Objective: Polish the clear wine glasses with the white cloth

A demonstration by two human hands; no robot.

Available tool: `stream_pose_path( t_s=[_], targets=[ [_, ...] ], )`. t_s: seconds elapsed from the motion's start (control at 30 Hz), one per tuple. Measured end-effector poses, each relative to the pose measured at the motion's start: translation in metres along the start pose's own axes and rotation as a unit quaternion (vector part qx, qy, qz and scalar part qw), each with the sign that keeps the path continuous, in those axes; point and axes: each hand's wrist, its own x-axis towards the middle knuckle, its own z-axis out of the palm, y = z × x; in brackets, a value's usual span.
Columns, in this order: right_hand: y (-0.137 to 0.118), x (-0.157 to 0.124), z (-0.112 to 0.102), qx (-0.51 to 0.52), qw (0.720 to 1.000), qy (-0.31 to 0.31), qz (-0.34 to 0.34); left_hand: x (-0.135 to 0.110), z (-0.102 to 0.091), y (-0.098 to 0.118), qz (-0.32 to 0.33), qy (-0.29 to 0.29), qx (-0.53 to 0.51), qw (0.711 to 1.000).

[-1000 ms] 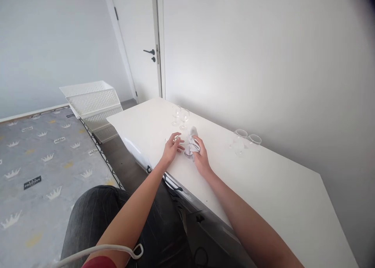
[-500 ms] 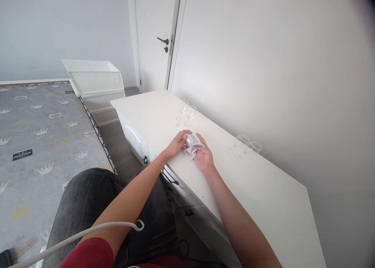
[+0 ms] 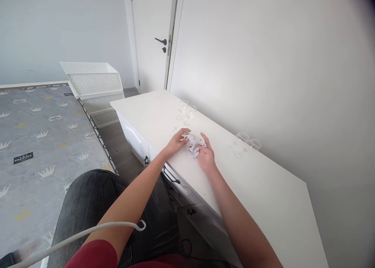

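Above the white cabinet, toward its front edge, the right hand pinches a crumpled cloth, pale whitish with soft folds and a loose corner drooping. Beside it, also over the cabinet, the left hand curls its fingers narrowly around a clear glass, whose rounded, shiny bowl meets the cloth; its rim is hard to make out. Farther back on the cabinet, clear stemmed glasses stand upright in two separate pairs.
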Motion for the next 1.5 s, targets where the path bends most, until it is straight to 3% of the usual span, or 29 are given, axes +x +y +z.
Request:
stream_pose_path(
  t_s=[0.17, 0.37, 0.6, 0.77, 1.0, 1.23, 1.37, 1.5],
  targets=[
    [-0.002, -0.002, 0.003, -0.063, 0.997, 0.024, -0.036, 0.000, 0.002, 0.001, -0.017, 0.026, 0.019, 0.999],
    [-0.004, -0.003, 0.002, -0.019, 1.000, 0.019, 0.013, -0.004, 0.006, 0.009, 0.004, -0.016, 0.043, 0.999],
    [-0.002, -0.003, 0.004, -0.090, 0.995, 0.008, -0.047, -0.004, 0.007, 0.008, -0.014, 0.007, 0.043, 0.999],
    [-0.004, -0.001, 0.001, 0.000, 1.000, 0.016, 0.001, -0.005, 0.007, 0.012, 0.007, -0.033, 0.032, 0.999],
    [-0.005, -0.005, 0.004, -0.067, 0.995, 0.032, -0.067, -0.001, 0.006, 0.005, -0.008, -0.003, 0.025, 1.000],
    [-0.009, -0.001, 0.002, -0.022, 0.999, 0.023, -0.001, -0.003, 0.008, 0.009, 0.033, -0.049, 0.009, 0.998],
    [-0.005, 0.003, -0.002, -0.044, 0.998, 0.006, -0.040, -0.002, 0.006, 0.007, 0.015, -0.041, -0.002, 0.999],
    [-0.003, 0.006, -0.006, -0.081, 0.991, 0.054, -0.088, -0.001, 0.005, 0.003, -0.015, -0.067, -0.012, 0.998]
  ],
)
